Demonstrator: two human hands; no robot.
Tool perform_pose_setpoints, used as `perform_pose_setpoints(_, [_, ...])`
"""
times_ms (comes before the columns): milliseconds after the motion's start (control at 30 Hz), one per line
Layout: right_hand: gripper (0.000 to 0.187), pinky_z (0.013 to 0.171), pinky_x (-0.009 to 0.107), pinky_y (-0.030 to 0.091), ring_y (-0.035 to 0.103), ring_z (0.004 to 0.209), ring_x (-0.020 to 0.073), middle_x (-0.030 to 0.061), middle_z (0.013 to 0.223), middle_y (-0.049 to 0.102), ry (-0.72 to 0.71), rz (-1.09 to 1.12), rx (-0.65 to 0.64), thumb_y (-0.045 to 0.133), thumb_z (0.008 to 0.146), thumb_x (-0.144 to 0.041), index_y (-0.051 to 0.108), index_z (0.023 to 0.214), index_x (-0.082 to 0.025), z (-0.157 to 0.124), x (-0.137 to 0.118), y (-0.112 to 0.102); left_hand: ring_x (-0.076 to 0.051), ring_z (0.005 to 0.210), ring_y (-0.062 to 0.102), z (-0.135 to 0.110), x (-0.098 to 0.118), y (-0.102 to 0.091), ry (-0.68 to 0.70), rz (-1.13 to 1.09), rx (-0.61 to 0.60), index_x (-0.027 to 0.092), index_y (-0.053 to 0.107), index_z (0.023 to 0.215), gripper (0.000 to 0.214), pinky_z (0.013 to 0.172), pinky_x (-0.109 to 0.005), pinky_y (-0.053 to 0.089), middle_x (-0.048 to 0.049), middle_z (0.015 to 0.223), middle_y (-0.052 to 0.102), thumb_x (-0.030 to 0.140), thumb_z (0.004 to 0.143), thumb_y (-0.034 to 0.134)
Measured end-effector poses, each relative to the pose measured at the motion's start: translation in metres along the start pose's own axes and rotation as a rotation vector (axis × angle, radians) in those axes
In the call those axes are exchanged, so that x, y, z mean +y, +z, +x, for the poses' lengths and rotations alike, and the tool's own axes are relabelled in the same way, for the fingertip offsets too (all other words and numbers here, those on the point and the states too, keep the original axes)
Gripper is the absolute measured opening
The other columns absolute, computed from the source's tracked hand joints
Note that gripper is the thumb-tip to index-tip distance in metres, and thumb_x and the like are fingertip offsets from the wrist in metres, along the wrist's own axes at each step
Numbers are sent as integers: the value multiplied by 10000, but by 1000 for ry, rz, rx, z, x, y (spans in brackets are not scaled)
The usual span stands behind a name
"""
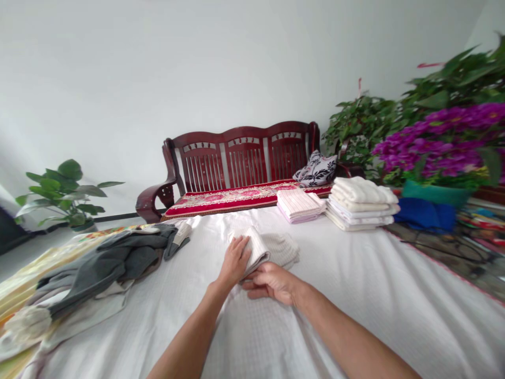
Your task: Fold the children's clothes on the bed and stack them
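A white, finely striped garment (258,247), partly folded over, lies on the white sheet before me. Its exact kind I cannot make out. A loose part spreads flat to the right of the fold. My left hand (236,258) rests on top of the folded part, fingers stretched out and flat. At the near edge, my right hand (272,283) has its thumb and forefinger closed on the cloth. Its other fingers curl loosely below, and some fingertips are hidden by the fold.
Folded pink-striped clothes (300,204) and a taller white stack (361,202) stand at the back right. Dark grey clothes (118,258) lie heaped at left. Beyond the sheet (355,295) is a wooden bench (244,158); purple flowers (442,139) stand at right.
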State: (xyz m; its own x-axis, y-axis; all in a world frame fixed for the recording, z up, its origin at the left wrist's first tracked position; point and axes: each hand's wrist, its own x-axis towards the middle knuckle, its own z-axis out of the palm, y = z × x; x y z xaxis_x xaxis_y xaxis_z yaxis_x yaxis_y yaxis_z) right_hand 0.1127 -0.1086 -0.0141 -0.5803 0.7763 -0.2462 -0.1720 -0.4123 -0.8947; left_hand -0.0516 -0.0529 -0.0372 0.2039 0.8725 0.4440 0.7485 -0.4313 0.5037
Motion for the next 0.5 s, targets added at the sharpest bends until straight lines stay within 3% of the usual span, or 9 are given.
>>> perform_pose_setpoints(133, [324, 764, 297, 581, 718, 832, 158, 90, 1043, 731, 85, -81, -48, 720, 680, -180, 690, 1001, -150, -4, -8, -12, -264, 1431, 403, -3, -3, 13, 32, 91, -45, 159, 524, 1419, 478, 1197, -527, 283, -133, 1463, 547, 296, 1015, 309])
perform_pose_setpoints(267, [318, 651, 263, 592, 735, 758, 163, 99, 936, 743, 194, -217, -126, 652, 770, -219, 662, 1075, -131, -12, -22, -33, -286, 1459, 350, -6, 2, 14, 2, 159, -70, 178, 482, 1459, 492, 1161, -537, 314, -142, 1502, 500, 333, 1031, 295])
perform_pose_setpoints(500, [211, 454, 187, 512, 700, 613, 148, 102, 786, 749, 244, -433, -35, 577, 839, -290, 674, 913, -118, -33, -53, -67, -301, 1472, 312, -13, 12, 8, -15, 201, -115, 227, 466, 1477, 494, 1155, -540, 298, -116, 1548, 447, 379, 1033, 310])
